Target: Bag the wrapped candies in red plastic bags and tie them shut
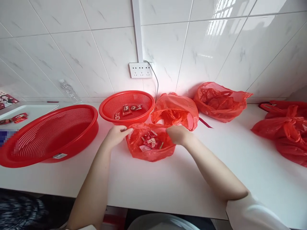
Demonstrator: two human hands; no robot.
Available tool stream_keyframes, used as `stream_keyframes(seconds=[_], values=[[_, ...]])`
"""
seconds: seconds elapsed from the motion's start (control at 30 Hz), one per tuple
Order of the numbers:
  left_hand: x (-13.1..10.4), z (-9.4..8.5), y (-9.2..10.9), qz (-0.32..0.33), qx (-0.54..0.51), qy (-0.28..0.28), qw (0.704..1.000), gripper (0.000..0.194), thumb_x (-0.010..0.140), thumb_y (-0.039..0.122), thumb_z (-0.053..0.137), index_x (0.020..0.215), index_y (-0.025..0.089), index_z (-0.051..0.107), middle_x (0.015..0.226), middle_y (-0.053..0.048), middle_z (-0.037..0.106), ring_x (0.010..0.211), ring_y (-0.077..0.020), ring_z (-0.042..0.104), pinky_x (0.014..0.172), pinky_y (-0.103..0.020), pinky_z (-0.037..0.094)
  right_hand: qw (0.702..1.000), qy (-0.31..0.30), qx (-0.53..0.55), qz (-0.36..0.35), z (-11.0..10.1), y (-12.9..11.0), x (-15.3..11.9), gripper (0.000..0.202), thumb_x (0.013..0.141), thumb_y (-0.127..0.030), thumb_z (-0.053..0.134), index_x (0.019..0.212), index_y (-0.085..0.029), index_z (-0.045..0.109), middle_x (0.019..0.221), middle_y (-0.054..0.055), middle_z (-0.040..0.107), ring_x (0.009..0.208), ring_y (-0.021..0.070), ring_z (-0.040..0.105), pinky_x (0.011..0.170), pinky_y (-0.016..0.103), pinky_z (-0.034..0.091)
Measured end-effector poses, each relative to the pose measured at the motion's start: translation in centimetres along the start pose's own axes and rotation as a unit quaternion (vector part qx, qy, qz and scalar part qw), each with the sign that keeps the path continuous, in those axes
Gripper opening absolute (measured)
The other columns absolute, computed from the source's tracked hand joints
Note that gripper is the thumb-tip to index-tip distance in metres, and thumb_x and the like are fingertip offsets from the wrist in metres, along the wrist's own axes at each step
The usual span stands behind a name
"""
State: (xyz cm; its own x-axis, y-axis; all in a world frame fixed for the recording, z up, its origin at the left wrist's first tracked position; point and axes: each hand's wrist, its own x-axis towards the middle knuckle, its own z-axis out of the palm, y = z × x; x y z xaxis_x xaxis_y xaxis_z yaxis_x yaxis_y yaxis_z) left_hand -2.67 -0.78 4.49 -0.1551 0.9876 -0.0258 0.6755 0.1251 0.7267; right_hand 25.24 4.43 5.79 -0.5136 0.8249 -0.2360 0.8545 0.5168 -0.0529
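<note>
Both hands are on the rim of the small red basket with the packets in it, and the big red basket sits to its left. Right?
Not quite: the left hand and right hand hold the edges of the open red bag, as the head view shows. The small red basket does have packets in it, and the big red basket is to its left.

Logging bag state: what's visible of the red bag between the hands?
The bag looks like thin, translucent red plastic, crumpled and slightly glossy. It sits on the white counter in front of the smaller basket, mouth open upward, with wrapped packets inside. The left hand holds its left rim, the right hand its right. Its underside is hidden.
</note>
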Motion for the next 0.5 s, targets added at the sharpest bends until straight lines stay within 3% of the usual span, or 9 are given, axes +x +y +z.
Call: stream_keyframes(seconds=[0.1, 0.2, 0.23, 0.3, 0.37, 0.4, 0.43, 0.5], values=[[0.0, -0.7, 0.9, 0.039, -0.208, 0.084, 0.974, 0.028, 0.076, 0.047, 0.071, 0.078, 0.020, 0.070, 0.082, -0.003, 0.070, 0.078, -0.0173, 0.063, 0.072, -0.028, 0.050, 1.000, -0.011, 0.019, -0.010, -1.1, 2.7, -0.6, 0.021, 0.073, 0.000, 0.059, 0.078, -0.017, 0.071, 0.082, 0.010, 0.070, 0.081, 0.0241, 0.068, 0.063, 0.030, 0.046], [0.0, -2.2, 3.1, 0.122, -0.332, 0.127, 0.927, 0.020, 0.076, 0.037, 0.073, 0.087, 0.021, 0.072, 0.101, -0.005, 0.072, 0.097, -0.0199, 0.065, 0.084, -0.030, 0.053, 0.980, 0.078, 0.173, -0.068, -3.1, 5.3, -2.3, 0.014, 0.082, -0.012, 0.055, 0.080, -0.021, 0.066, 0.080, 0.003, 0.069, 0.072, 0.0175, 0.064, 0.058, 0.027, 0.044], [-0.1, -2.8, 4.1, 0.150, -0.350, 0.122, 0.917, 0.019, 0.077, 0.035, 0.074, 0.090, 0.022, 0.072, 0.109, -0.006, 0.071, 0.105, -0.0215, 0.064, 0.088, -0.032, 0.053, 0.953, 0.111, 0.265, -0.093, -3.7, 6.0, -2.8, 0.009, 0.083, -0.017, 0.055, 0.083, -0.022, 0.063, 0.077, 0.002, 0.067, 0.067, 0.0157, 0.061, 0.055, 0.027, 0.043], [0.0, -3.7, 6.3, 0.200, -0.368, 0.091, 0.903, 0.022, 0.078, 0.033, 0.073, 0.099, 0.025, 0.072, 0.122, -0.005, 0.068, 0.116, -0.0242, 0.061, 0.093, -0.034, 0.053, 0.864, 0.154, 0.461, -0.131, -4.5, 7.1, -3.6, 0.003, 0.085, -0.024, 0.055, 0.086, -0.023, 0.057, 0.072, 0.000, 0.064, 0.059, 0.0140, 0.058, 0.049, 0.026, 0.040], [0.1, -4.1, 8.4, 0.229, -0.385, 0.050, 0.893, 0.036, 0.081, 0.033, 0.072, 0.116, 0.029, 0.067, 0.128, -0.005, 0.065, 0.118, -0.0255, 0.062, 0.095, -0.037, 0.053, 0.773, 0.158, 0.594, -0.158, -4.9, 7.6, -4.0, 0.007, 0.085, -0.030, 0.052, 0.086, -0.023, 0.053, 0.071, 0.000, 0.063, 0.057, 0.0140, 0.058, 0.047, 0.026, 0.039], [0.2, -4.1, 9.3, 0.239, -0.391, 0.041, 0.888, 0.044, 0.081, 0.033, 0.072, 0.124, 0.031, 0.063, 0.129, -0.005, 0.064, 0.117, -0.0256, 0.063, 0.095, -0.038, 0.053, 0.743, 0.155, 0.628, -0.174, -5.0, 7.7, -4.0, 0.010, 0.085, -0.033, 0.053, 0.086, -0.023, 0.053, 0.071, 0.000, 0.063, 0.058, 0.0142, 0.058, 0.048, 0.027, 0.041], [0.3, -3.9, 10.1, 0.245, -0.395, 0.042, 0.885, 0.051, 0.081, 0.032, 0.072, 0.130, 0.033, 0.059, 0.130, -0.004, 0.064, 0.116, -0.0256, 0.064, 0.096, -0.039, 0.053, 0.732, 0.148, 0.638, -0.190, -5.0, 7.8, -4.1, 0.013, 0.084, -0.036, 0.055, 0.086, -0.023, 0.056, 0.071, 0.000, 0.062, 0.060, 0.0143, 0.059, 0.050, 0.028, 0.043], [0.6, -3.3, 11.0, 0.246, -0.394, 0.063, 0.883, 0.060, 0.080, 0.031, 0.074, 0.137, 0.034, 0.053, 0.127, -0.005, 0.066, 0.113, -0.0252, 0.066, 0.096, -0.039, 0.053, 0.759, 0.133, 0.603, -0.208, -5.0, 7.8, -4.3, 0.021, 0.081, -0.041, 0.065, 0.087, -0.021, 0.062, 0.069, 0.000, 0.061, 0.061, 0.0135, 0.058, 0.055, 0.029, 0.046]])
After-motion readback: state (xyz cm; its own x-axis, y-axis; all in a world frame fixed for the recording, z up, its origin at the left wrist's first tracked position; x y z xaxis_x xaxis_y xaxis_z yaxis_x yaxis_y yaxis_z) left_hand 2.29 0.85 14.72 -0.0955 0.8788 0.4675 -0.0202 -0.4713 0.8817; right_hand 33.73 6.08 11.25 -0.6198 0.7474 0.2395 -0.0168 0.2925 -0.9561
